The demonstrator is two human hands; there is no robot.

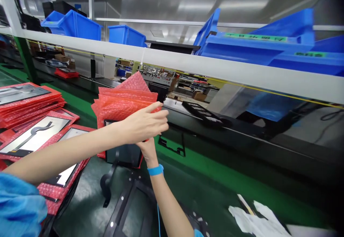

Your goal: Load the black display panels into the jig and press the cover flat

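Observation:
My left hand (146,124) reaches across from the left, its fingers slightly bent and a little apart, in front of a stack of red bubble-wrap bags (120,102). Just below it is my right hand (148,150), wearing a blue wristband; its fingers are mostly hidden behind the left hand. A small orange-red bit shows between the hands, too small to name. Beside them a dark display panel (123,155) lies against red bubble wrap, with a black ribbon cable (106,187) hanging from its lower edge. Whether either hand grips the panel is hidden.
Display panels on red bubble wrap (34,133) are piled at the left. A black frame (129,201) lies in front, a thin black bracket (173,145) behind. White crumpled paper (255,217) is at lower right. Blue bins (77,25) stand on the shelf rail (172,59) above.

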